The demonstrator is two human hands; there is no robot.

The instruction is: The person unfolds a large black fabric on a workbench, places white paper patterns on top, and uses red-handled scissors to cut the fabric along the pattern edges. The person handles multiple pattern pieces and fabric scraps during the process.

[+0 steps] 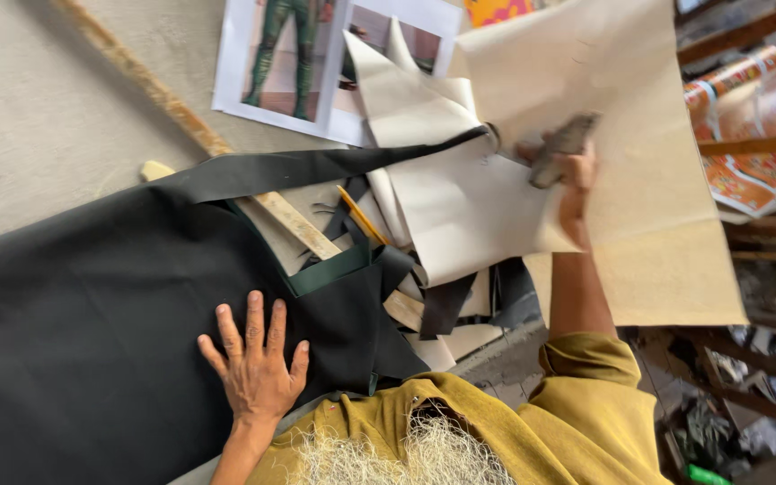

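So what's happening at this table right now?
A person in a mustard shirt works at a table strewn with cloth and paper. The left hand lies flat, fingers spread, on a large dark fabric. The right hand is raised over the cream paper pieces, gripping a blurred greyish object I cannot identify. A wooden ruler and a yellow pencil lie between fabric and paper, with a printed photo sheet farther up.

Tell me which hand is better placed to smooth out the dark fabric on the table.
Probably the left hand: it lies flat, fingers spread, on the dark green fabric sheet. The right hand is raised over the beige paper pattern pieces, gripping a grey object.
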